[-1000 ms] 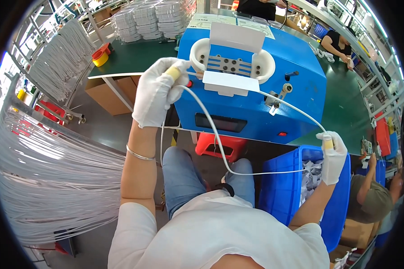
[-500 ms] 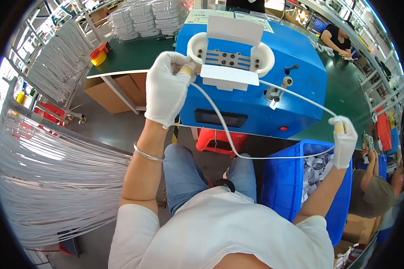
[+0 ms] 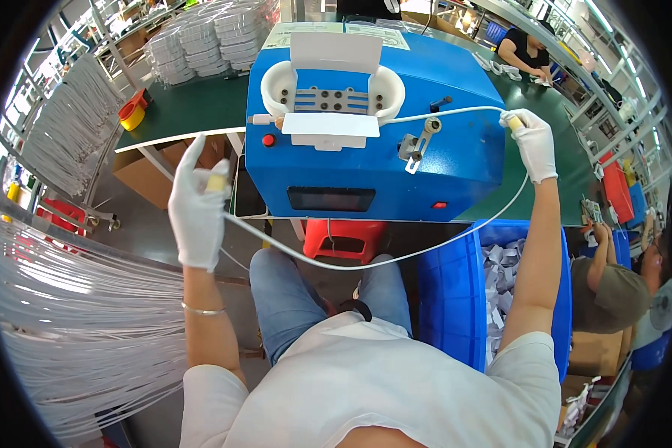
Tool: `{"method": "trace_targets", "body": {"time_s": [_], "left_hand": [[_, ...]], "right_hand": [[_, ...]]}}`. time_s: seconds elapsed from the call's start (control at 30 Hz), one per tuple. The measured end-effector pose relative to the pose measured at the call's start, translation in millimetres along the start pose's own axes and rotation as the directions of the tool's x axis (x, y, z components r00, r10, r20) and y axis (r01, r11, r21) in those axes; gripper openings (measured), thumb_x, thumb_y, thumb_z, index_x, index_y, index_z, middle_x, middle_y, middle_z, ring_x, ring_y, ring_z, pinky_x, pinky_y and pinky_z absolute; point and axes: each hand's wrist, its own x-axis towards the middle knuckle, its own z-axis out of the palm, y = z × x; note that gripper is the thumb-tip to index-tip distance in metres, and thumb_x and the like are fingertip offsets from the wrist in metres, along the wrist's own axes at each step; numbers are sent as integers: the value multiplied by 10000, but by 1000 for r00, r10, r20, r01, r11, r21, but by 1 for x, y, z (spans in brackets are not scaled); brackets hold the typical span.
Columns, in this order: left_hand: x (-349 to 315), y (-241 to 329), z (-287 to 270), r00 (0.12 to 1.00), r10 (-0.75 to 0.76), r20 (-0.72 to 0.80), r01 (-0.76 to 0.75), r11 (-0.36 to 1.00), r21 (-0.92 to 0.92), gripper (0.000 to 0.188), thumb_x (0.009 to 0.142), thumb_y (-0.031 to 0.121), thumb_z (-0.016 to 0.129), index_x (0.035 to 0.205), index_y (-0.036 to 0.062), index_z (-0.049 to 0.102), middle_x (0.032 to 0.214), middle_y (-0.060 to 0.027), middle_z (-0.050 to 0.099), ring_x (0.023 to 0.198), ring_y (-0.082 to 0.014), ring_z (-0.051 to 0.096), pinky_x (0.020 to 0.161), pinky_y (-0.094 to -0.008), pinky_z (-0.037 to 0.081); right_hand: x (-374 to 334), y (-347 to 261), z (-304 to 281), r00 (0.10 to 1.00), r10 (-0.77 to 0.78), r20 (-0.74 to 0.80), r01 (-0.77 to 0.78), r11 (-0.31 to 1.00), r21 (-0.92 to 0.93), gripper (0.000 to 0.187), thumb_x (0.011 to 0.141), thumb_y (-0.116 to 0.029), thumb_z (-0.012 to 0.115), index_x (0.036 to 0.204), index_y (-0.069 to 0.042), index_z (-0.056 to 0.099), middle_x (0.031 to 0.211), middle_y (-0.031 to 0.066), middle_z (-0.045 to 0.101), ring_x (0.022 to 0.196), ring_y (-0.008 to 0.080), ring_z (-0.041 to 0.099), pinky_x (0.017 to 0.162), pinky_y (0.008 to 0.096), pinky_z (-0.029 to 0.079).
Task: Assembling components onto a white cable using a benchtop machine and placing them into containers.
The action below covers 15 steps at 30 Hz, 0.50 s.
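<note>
My white-gloved right hand [image 3: 532, 140], a yellow band on one digit, pinches a white cable [image 3: 444, 113] beyond the right side of a blue machine [image 3: 455, 187]. From there the cable runs left behind the machine's white front plate [image 3: 332, 128]. A white connector [image 3: 261, 119] sticks out at the plate's left side. Another length of cable sags from my right hand across to my gloved left hand [image 3: 198, 213]. That hand hangs left of the machine, index finger raised and thumb apart. The cable meets its palm side; the lower fingers' grip is partly hidden.
A blue bin [image 3: 455, 310] of white pieces stands at my right, a red stool [image 3: 343, 237] under the table. Bundled white cables [image 3: 89, 299] hang at left. Yellow tape [image 3: 131, 116] and stacked white trays [image 3: 194, 46] lie on the green table. Other people sit at right.
My left hand has drawn away from the machine, down and left, uncovering the connector and a red button. My right hand has risen, lifting the cable. The view has shifted slightly.
</note>
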Motion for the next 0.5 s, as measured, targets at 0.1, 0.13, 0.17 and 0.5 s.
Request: {"method": "trace_targets", "body": {"time_s": [0.1,0.13,0.17,0.5], "left_hand": [[-13,-11,-24,999,-31,-13,31,999,-13,462,884,109,630,1323,65,492,664,30,502,604,-32,445,586,-191,400],[-20,-9,-30,998,-60,-25,59,998,-32,441,886,101,622,1307,47,504,669,32,493,582,-33,440,559,-186,388],[-25,-10,-33,996,-84,7,84,996,-10,440,884,100,622,1304,43,505,672,33,492,576,-33,445,543,-185,384],[-55,-12,-29,490,-258,832,432,901,25,454,905,322,605,1196,-24,566,623,-25,592,408,-15,408,354,-160,282]], "right_hand": [[-6,-24,1,996,26,-80,-30,998,-51,178,902,-192,581,870,-45,677,760,-29,622,604,24,442,544,180,338],[-9,-24,-2,995,40,-94,-46,997,-66,187,905,-206,583,865,-47,674,734,-43,598,560,13,382,493,179,297],[-14,-25,-4,995,38,-95,-45,997,-68,187,905,-206,583,865,-47,674,734,-43,598,560,13,382,493,179,297],[-54,-33,-28,949,316,10,-315,946,75,196,900,-234,606,802,-67,640,560,-92,425,430,-19,306,396,164,183]]}}
